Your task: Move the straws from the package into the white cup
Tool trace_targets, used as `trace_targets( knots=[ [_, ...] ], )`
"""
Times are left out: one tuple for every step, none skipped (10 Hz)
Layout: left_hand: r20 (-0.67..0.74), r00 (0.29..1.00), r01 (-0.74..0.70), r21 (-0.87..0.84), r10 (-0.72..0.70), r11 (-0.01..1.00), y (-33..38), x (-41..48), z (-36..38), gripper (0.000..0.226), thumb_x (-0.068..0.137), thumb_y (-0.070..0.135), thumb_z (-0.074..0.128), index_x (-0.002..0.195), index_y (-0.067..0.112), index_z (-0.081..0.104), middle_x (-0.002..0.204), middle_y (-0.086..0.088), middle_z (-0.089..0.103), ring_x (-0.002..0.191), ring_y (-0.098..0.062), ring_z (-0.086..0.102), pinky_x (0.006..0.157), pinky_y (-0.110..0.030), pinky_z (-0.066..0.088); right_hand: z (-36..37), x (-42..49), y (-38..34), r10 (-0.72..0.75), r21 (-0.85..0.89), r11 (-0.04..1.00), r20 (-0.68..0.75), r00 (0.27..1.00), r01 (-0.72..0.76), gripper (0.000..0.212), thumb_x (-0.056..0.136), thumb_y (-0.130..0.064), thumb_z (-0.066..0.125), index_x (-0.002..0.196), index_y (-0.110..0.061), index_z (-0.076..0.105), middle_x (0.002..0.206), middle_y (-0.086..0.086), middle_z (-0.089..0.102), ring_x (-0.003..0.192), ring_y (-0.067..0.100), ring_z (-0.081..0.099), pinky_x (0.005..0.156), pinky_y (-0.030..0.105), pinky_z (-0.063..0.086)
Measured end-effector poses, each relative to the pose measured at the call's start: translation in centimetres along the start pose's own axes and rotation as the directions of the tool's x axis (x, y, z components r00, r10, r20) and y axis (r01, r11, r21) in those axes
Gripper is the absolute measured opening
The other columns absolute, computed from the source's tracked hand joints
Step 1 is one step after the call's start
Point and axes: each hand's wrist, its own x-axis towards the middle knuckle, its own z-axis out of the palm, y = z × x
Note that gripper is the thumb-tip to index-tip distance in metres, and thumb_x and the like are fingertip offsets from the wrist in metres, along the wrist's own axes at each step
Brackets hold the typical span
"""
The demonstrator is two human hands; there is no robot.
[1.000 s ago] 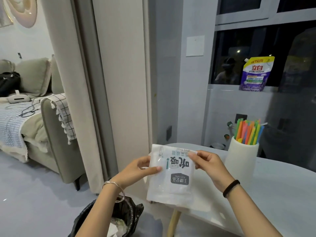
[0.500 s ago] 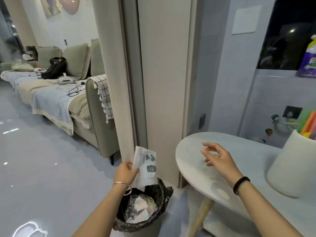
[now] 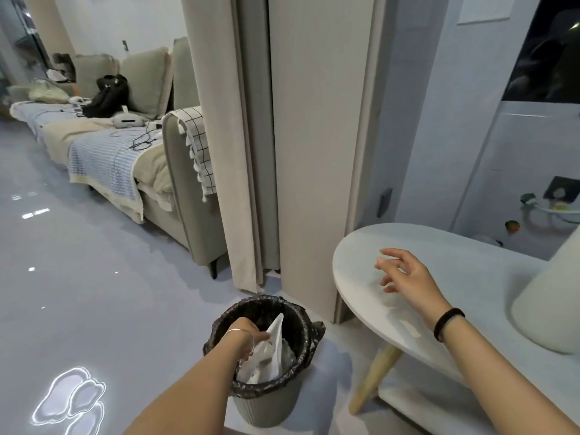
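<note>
Reaching down over the floor, the left hand [image 3: 243, 331], a thin silver bracelet [image 3: 241, 332] at its wrist, pinched the flat white plastic straw package [image 3: 271, 350] by its upper edge, fingers closed on the film. The package hung upright inside the mouth of the round grey waste bin [image 3: 266, 403], whose rim was wrapped in a crinkled black bin liner [image 3: 251, 309]; its lower part sat among pale crumpled wrappers already in the bin, and whether any straws were inside it could not be told. To the right and farther off, the right hand [image 3: 405, 277] hovered just above the near-left end of the rounded white marble-look table top [image 3: 361, 255], fingers spread apart and lightly curled, holding nothing, with a black band [image 3: 448, 323] around the wrist. One pale wooden table leg [image 3: 373, 378] slanted down to the floor beside the bin. At the right edge of the view stood the smooth white cup [image 3: 552, 309] on the table, only its side showing, its top cut off by the frame. Behind the bin rose a beige curtain [image 3: 216, 152] and a pale door panel [image 3: 317, 152]. Far left, a grey-green fabric sofa [image 3: 188, 196] carried a blue-and-white checked blanket [image 3: 103, 161] and a black bag [image 3: 108, 95].
</note>
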Motion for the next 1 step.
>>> trace_targets(
  knots=[
    [-0.073,0.994,-0.079,0.011,0.079,0.997,1.47,-0.12,-0.09,0.033,0.090,0.038,0.060,0.068,0.014,0.050,0.064,-0.005,0.050,0.056,-0.020,0.049,0.057,-0.024,0.044,-1.11,-0.32,-0.16,0.007,-0.009,1.000,-0.017,1.000,-0.007,0.026,0.091,-0.029,0.056,0.116,-0.023,0.054,0.107,0.007,0.063,0.079,0.019,0.061,0.067,0.024,0.052]
  ],
)
